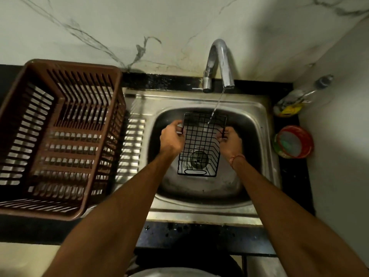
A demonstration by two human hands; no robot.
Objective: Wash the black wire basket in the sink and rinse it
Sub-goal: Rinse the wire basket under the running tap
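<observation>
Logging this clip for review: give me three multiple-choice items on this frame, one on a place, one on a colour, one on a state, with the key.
1. Where does the brown crate stand?
A. left of the sink
B. inside the sink
C. right of the sink

2. What colour is the rim of the round tub right of the sink?
A. blue
B. red
C. white

3. What is the tap doing?
A. shut off
B. dripping on the crate
C. running onto the wire basket

Key:
1 A: the crate sits on the counter left of the basin.
2 B: the tub's rim is red.
3 C: a thin stream falls from the spout onto the basket's far end, which the left hand and right hand grip by its sides.
</observation>
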